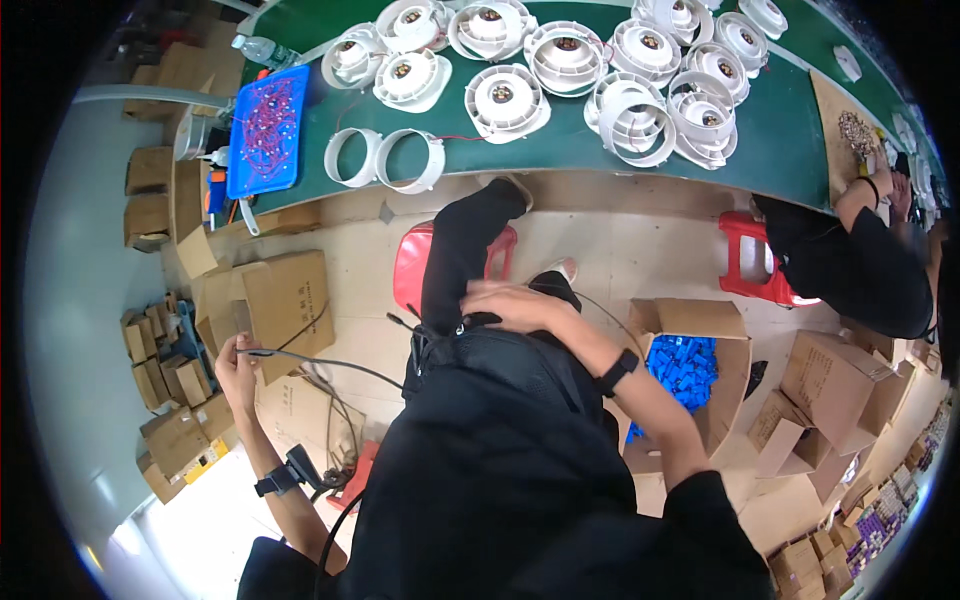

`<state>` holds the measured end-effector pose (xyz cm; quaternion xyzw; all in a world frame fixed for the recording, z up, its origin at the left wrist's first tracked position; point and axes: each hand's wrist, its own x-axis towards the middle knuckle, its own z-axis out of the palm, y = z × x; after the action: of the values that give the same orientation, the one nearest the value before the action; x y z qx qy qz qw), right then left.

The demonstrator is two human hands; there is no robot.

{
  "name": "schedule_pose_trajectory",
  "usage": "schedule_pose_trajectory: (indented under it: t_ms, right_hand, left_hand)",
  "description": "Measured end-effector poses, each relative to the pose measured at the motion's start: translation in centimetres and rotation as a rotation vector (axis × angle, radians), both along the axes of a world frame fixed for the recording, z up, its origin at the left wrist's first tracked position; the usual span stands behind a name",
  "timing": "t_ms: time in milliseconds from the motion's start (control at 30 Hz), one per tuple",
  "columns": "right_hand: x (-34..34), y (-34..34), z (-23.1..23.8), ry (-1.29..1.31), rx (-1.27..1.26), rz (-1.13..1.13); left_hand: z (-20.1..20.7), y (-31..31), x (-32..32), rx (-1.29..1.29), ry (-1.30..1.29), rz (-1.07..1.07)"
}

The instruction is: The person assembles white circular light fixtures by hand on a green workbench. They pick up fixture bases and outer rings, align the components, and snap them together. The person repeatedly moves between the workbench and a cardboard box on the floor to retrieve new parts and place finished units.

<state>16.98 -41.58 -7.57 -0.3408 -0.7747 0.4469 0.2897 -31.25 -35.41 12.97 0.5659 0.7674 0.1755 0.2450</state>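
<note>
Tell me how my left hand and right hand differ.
The left hand is out to the side, while the right hand is nearer the picture's middle. The left hand pinches a black cable; the right hand lies against black fabric, any grip unclear. Both wrists wear black bands.

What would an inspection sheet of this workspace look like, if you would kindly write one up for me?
Surface: green tabletop bearing white round housings, white rings and a blue tray of red wires.
Job's things: black cable; black bag at the lap.
Clutter: open carton of blue pieces; more cartons farther right.
Hands: left hand holds the black cable; right hand is at the black bag, its grip unclear.
Cables: black cable stretches from the left hand toward the lap; tangled cables hang lower left.
Surroundings: co-worker at right; red stool ahead.
</note>
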Motion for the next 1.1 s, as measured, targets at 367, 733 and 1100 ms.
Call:
schedule_pose_trajectory:
  t_ms: [367, 733, 1100]
  right_hand:
    - [18.4, -9.1, 7.2, 0.461, -1.144, -0.467]
    - [-3.2, -13.4, -1.2, -0.371, -1.257, -0.573]
    - [-16.7, -3.7, -6.9, -0.061, -1.617, -0.994]
  left_hand:
    - [-6.4, -2.7, -1.6, -0.148, -0.042, 0.028]
    - [-21.4, 12.6, -7.1, -0.583, -0.284, -0.327]
    - [-42.8, 10.7, -26.3, -0.941, -0.115, -0.799]
